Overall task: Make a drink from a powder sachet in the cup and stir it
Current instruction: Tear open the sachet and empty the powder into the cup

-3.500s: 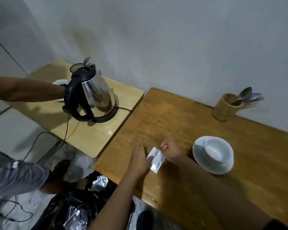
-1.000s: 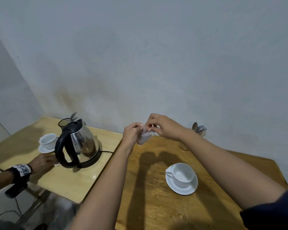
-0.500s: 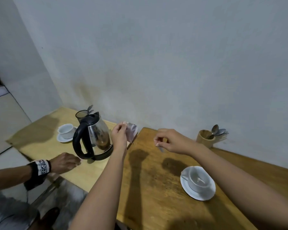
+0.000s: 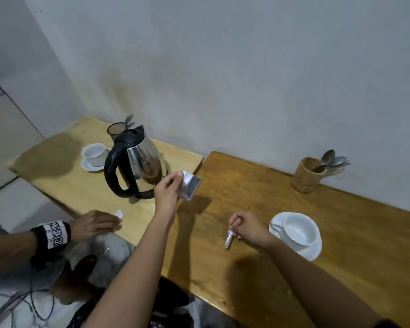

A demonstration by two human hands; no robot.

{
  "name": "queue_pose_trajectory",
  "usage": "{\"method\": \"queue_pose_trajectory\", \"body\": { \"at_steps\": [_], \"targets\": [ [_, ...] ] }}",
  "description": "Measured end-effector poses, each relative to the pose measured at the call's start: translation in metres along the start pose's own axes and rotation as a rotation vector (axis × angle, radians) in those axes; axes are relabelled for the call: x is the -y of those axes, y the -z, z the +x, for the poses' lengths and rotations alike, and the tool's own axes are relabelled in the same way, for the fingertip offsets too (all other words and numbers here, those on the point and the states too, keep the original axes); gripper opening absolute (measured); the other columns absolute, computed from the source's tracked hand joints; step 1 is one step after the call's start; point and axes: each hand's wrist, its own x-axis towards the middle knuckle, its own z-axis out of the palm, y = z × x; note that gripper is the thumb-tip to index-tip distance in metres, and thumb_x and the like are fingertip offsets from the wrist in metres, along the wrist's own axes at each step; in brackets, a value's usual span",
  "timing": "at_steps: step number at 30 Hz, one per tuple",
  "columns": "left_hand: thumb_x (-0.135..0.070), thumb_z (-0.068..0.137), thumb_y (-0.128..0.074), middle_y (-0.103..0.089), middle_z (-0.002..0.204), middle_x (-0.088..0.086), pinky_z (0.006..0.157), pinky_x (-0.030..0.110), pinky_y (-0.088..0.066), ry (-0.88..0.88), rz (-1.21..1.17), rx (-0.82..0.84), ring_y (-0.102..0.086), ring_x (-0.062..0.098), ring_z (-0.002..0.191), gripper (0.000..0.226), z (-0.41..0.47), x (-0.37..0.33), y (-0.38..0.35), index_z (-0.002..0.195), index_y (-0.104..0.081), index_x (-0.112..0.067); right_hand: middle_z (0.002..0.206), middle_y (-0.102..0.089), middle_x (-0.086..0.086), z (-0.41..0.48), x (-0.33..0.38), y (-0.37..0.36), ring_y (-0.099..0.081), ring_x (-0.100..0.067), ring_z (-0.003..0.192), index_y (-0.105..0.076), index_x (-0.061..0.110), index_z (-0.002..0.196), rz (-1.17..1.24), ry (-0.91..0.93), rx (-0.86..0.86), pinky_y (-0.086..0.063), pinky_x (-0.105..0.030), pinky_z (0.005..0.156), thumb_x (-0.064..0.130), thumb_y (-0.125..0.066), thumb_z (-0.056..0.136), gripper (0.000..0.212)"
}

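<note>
Above the left edge of the dark worktop [image 4: 282,209], the left hand [image 4: 167,191] pinches the silvery sachet [image 4: 189,187] by one corner between thumb and fingers, holding it up in front of the kettle [image 4: 135,165]. Half a second ago the same hand held it higher and closer to the wall; now it sits lower and the foil face is turned toward the camera. Nearer and to the right, the right hand [image 4: 247,227] has dropped almost to the worktop, its fingers closed on a thin torn-off strip [image 4: 229,238] that hangs down from them. The two hands are well apart, wider than in the frame before, and a second ago they were together on the sachet.

Just right of the right hand stands the white cup [image 4: 300,232] on its saucer [image 4: 315,249], its handle hidden behind the wrist. Farther right, against the wall, a wooden holder [image 4: 305,176] carries spoons [image 4: 329,159]. On the paler worktop [image 4: 64,183] to the left, another person's hand [image 4: 94,224] with a black wristband [image 4: 53,235] lies flat beside a small white scrap [image 4: 119,213], nearer than the kettle; it lay there earlier too. A second cup [image 4: 95,153] and a dark tumbler [image 4: 116,131] stand beyond.
</note>
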Motion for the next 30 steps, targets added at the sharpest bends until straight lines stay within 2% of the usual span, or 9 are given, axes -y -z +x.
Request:
{"method": "queue_pose_trajectory", "body": {
  "at_steps": [3,8,12,15,17,20,24,27,30],
  "targets": [
    [-0.014,0.09,-0.057,-0.061,0.077,-0.005,0.06,0.007,-0.048,0.019,0.026,-0.001,-0.057,0.004,0.073,0.013,0.0,0.007,0.005,0.081,-0.065,-0.017,0.059,-0.056,0.004,0.005,-0.011,-0.015,-0.05,-0.007,0.051,-0.056,0.018,0.067,-0.085,-0.021,-0.003,-0.04,-0.017,0.049,-0.007,-0.047,0.08,0.029],
    [-0.015,0.09,-0.057,-0.061,0.078,-0.002,0.068,0.015,-0.047,0.044,0.03,0.015,-0.056,0.008,0.074,0.008,0.003,0.014,0.006,0.089,-0.065,-0.011,0.06,-0.055,0.009,0.014,-0.027,-0.035,-0.054,-0.011,0.064,-0.054,0.023,0.062,-0.219,-0.093,-0.016,-0.041,-0.023,0.058,-0.007,-0.042,0.074,0.035],
    [-0.017,0.089,-0.059,-0.063,0.085,-0.001,0.07,0.016,-0.047,0.051,0.047,0.04,-0.057,0.01,0.079,0.022,0.007,0.019,0.003,0.103,-0.066,-0.002,0.061,-0.052,0.009,0.014,-0.027,-0.039,-0.051,-0.009,0.062,-0.049,0.027,0.058,-0.241,-0.059,-0.042,-0.044,-0.025,0.061,-0.005,-0.052,0.075,0.035],
    [-0.017,0.089,-0.059,-0.063,0.093,0.005,0.069,0.015,-0.048,0.056,0.074,0.083,-0.057,0.014,0.084,0.026,0.008,0.021,-0.003,0.106,-0.065,0.001,0.077,-0.055,0.001,0.013,-0.027,-0.038,-0.052,-0.01,0.068,-0.053,0.023,0.066,-0.237,-0.041,-0.062,-0.04,-0.021,0.059,0.001,-0.056,0.08,0.026],
    [-0.016,0.089,-0.059,-0.063,0.094,0.004,0.064,0.009,-0.048,0.059,0.07,0.111,-0.058,0.011,0.082,0.026,0.006,0.02,-0.011,0.108,-0.065,0.001,0.09,-0.056,-0.004,0.011,-0.023,-0.033,-0.053,-0.013,0.075,-0.055,0.025,0.073,-0.16,0.01,-0.138,-0.042,-0.021,0.065,0.008,-0.06,0.083,0.02],
    [-0.016,0.089,-0.059,-0.064,0.097,0.005,0.07,0.014,-0.046,0.068,0.068,0.151,-0.058,0.012,0.086,0.025,0.004,0.016,-0.027,0.108,-0.065,0.0,0.094,-0.059,-0.004,0.004,-0.003,-0.017,-0.054,-0.012,0.078,-0.06,0.023,0.088,0.105,0.096,-0.181,-0.047,-0.023,0.071,0.022,-0.065,0.085,0.006],
    [-0.015,0.088,-0.06,-0.064,0.094,0.004,0.072,0.018,-0.045,0.061,0.052,0.215,-0.057,0.012,0.085,0.023,-0.005,0.009,-0.061,0.105,-0.066,-0.001,0.103,-0.066,-0.007,-0.017,0.029,0.013,-0.063,-0.017,0.092,-0.06,0.016,0.106,0.404,0.167,-0.186,-0.054,-0.036,0.083,0.024,-0.071,0.081,0.029],
    [-0.012,0.088,-0.059,-0.063,0.086,0.0,0.068,0.012,-0.047,0.04,0.031,0.291,-0.056,0.008,0.079,0.022,-0.016,0.003,-0.092,0.106,-0.065,0.001,0.095,-0.066,-0.005,-0.03,0.042,0.03,-0.062,-0.013,0.086,-0.061,0.016,0.102,0.473,0.214,-0.242,-0.054,-0.032,0.08,0.017,-0.072,0.079,0.025],
    [-0.008,0.088,-0.059,-0.061,0.079,-0.003,0.058,0.002,-0.045,0.019,0.004,0.347,-0.055,0.007,0.074,0.023,-0.029,0.0,-0.121,0.106,-0.063,0.005,0.082,-0.063,-0.001,-0.039,0.04,0.048,-0.06,-0.011,0.078,-0.061,0.02,0.087,0.525,0.23,-0.362,-0.054,-0.025,0.068,0.013,-0.069,0.082,0.012]
  ]
}}
